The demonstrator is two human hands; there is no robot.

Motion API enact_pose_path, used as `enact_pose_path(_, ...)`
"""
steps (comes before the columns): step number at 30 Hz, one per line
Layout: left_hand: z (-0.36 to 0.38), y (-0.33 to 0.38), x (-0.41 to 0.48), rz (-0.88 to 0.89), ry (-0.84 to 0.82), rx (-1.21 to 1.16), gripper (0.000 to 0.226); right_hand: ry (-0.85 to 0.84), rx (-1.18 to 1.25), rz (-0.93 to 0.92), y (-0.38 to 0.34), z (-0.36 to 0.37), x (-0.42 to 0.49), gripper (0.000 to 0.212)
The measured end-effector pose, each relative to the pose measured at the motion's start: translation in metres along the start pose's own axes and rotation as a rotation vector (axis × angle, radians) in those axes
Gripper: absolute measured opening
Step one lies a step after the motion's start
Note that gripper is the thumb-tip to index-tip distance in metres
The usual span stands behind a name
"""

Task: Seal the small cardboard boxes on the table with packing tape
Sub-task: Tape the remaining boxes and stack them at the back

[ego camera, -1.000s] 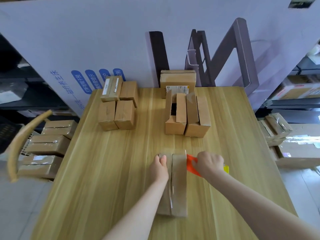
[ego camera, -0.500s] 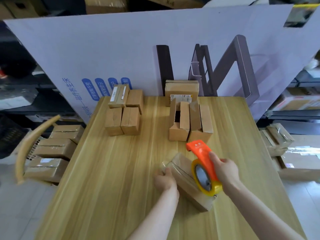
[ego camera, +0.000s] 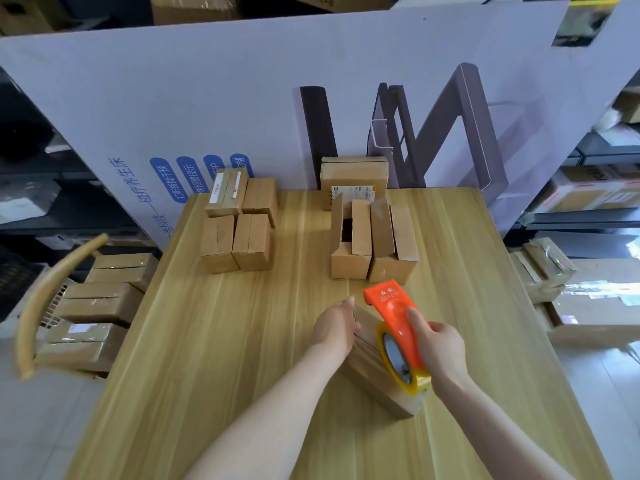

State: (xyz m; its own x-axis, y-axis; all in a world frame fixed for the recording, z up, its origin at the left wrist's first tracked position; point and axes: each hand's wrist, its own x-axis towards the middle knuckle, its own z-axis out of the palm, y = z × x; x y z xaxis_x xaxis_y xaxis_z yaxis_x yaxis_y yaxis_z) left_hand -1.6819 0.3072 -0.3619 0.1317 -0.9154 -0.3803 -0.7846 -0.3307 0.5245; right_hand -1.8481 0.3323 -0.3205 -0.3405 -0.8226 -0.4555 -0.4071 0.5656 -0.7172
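Note:
A small cardboard box (ego camera: 375, 372) lies slanted on the wooden table (ego camera: 214, 358) in front of me. My left hand (ego camera: 335, 327) rests against the box's left side near its far end, fingers fairly straight. My right hand (ego camera: 438, 344) grips an orange tape dispenser (ego camera: 393, 313) with a yellowish tape roll, held over the box's top. Two boxes with raised flaps (ego camera: 372, 244) stand at the middle back. A group of several closed boxes (ego camera: 239, 223) sits at the back left.
A larger labelled box (ego camera: 353, 178) stands at the table's far edge against a big white printed board (ego camera: 242, 98). Stacked boxes (ego camera: 100, 299) and a curved wooden chair back (ego camera: 52, 292) are left of the table; more cartons (ego camera: 543, 268) lie on the floor at right.
The box was turned from lengthwise to slanted. My right hand lifted the dispenser from beside the box onto its top. My left hand shifted along the box's left side.

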Motion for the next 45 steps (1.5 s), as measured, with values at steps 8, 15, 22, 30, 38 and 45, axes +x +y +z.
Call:
enact_pose_path(8, -0.009, -0.001, 0.025, -0.189, -0.287, -0.17, 0.043, 0.003, 0.064, 0.039, 0.001, -0.004, 0.006, 0.054)
enact_pose_path(15, 0.026, -0.035, -0.046, -0.123, 0.25, -0.254, 0.04, -0.001, 0.116, 0.08, 0.003, -0.004, 0.01, 0.077)
enact_pose_path(22, 0.045, -0.007, -0.046, -0.53, 0.428, -0.773, 0.045, 0.004, 0.112, 0.084, -0.003, -0.003, 0.007, 0.074)
enact_pose_path(30, 0.055, -0.01, -0.055, -0.627, 0.247, -0.913, 0.063, 0.035, 0.038, 0.015, -0.002, 0.006, -0.011, 0.072)
enact_pose_path(38, 0.018, -0.026, -0.056, -0.407, 0.047, 0.044, 0.061, 0.022, 0.024, 0.005, -0.007, 0.005, -0.018, 0.072)
enact_pose_path(45, -0.009, -0.007, -0.042, 0.201, 0.184, 0.271, 0.041, 0.069, 0.249, -0.004, -0.008, -0.027, -0.018, 0.065)
